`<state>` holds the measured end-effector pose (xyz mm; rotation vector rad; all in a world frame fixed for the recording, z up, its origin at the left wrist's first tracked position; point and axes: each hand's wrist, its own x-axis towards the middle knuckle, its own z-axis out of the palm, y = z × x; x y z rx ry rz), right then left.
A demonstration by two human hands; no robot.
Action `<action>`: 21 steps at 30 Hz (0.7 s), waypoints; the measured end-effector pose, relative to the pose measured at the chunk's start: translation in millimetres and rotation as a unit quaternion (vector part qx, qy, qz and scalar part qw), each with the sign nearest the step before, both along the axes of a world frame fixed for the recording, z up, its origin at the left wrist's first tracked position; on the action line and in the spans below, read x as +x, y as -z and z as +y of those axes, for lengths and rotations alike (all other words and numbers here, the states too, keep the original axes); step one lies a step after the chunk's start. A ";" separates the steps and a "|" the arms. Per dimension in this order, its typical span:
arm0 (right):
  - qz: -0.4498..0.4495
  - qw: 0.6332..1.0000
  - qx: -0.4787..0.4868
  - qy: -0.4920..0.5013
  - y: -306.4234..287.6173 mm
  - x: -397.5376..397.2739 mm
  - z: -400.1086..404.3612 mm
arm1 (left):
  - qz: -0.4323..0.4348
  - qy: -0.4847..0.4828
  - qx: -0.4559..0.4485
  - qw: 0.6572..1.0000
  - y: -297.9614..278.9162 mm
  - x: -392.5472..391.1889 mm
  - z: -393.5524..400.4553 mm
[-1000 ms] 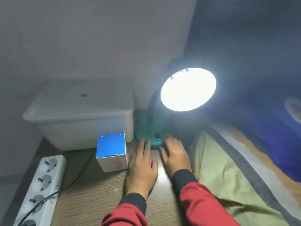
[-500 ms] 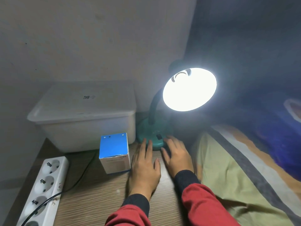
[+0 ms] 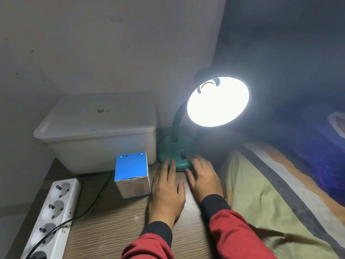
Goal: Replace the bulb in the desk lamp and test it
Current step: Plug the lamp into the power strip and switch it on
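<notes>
While your two red-sleeved arms reach forward from the bottom of the view, both hands lie palm-down on the wood-grain desk top [image 3: 115,230], side by side but not touching, gripping nothing. Your left hand [image 3: 167,191] rests flat with its fingertips at the front edge of the lamp base; your right hand [image 3: 204,179] sits just beside it, fingers spread against the base's right front edge, close to the small black rocker switch [image 3: 183,156].

To the left, a white multi-socket power strip [image 3: 50,215] runs along the desk edge with a black cable [image 3: 89,204] plugged into its nearest socket. Just left of your left hand stands a small blue-and-white cardboard bulb box [image 3: 133,176] — closed, as far as can be seen. Behind it sits a white lidded plastic storage bin [image 3: 100,131] against the wall.

Farther back, the teal round-based gooseneck desk lamp [image 3: 173,150] rises on its dark neck to a shade [image 3: 218,101] turned toward you and glowing brightly — the bulb itself is lost in the glare. A striped green, grey and orange blanket [image 3: 276,199] lies to the right.

Judged from the lit shade, the bulb is seated and the test step is in hand, likely succeeding. Your next move probably calls for no more than a light press on the rocker, or lifting both hands clear.
</notes>
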<state>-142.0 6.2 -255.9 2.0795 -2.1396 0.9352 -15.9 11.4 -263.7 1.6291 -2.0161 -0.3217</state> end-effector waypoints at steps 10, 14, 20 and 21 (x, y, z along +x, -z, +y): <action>0.023 0.999 0.015 -0.042 -5.4 -1.9 -4.2 | 0.010 0.021 0.032 0.999 -3.3 1.4 2.6; 0.034 0.997 0.060 -0.042 -8.2 -6.1 -12.1 | 0.004 0.011 0.012 1.000 -2.6 1.0 4.2; 0.026 0.990 0.129 -0.049 -15.9 -7.9 -15.5 | 0.037 0.031 0.033 0.998 -6.1 0.7 4.6; 0.013 0.991 0.121 -0.051 -16.8 -6.7 -12.1 | 0.042 0.034 0.019 0.998 -5.5 0.3 4.6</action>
